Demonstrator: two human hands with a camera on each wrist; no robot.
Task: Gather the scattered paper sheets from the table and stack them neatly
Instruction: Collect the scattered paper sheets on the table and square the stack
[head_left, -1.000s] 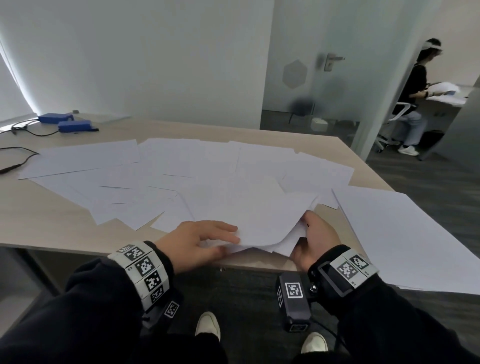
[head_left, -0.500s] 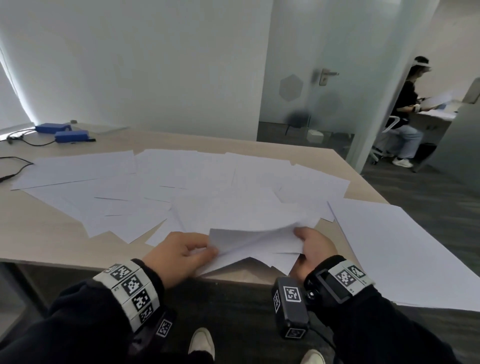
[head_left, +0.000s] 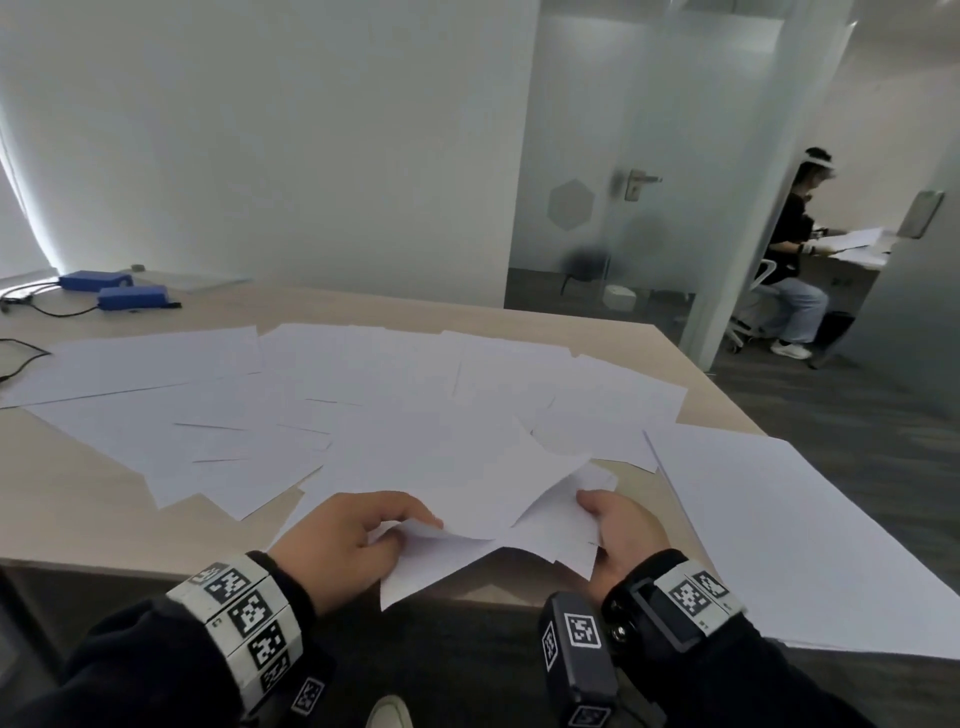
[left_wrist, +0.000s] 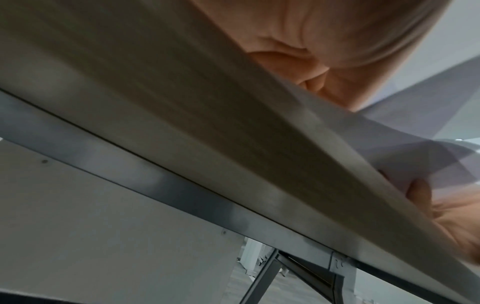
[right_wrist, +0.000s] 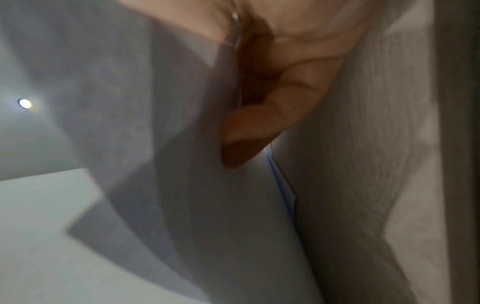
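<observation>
Several white paper sheets (head_left: 363, 395) lie scattered and overlapping across the beige table (head_left: 67, 499). At the near edge both hands hold a small bundle of sheets (head_left: 498, 525) lifted off the table. My left hand (head_left: 358, 540) pinches the bundle's left corner. My right hand (head_left: 618, 535) grips its right side, thumb on top. In the right wrist view a finger (right_wrist: 262, 123) curls under the sheets (right_wrist: 182, 185). The left wrist view shows the table edge (left_wrist: 233, 144) and the palm (left_wrist: 324, 51) from below. A large stack of sheets (head_left: 779, 540) overhangs the table's right corner.
Two blue boxes (head_left: 114, 290) with black cables (head_left: 31, 306) sit at the table's far left. A frosted glass door (head_left: 623, 156) stands beyond the table. Another person (head_left: 789, 260) sits at a desk in the room to the right.
Both hands have lifted the gathered sheets off the table at the near edge and drawn them closer; the left hand went from lying flat on the sheets to pinching them.
</observation>
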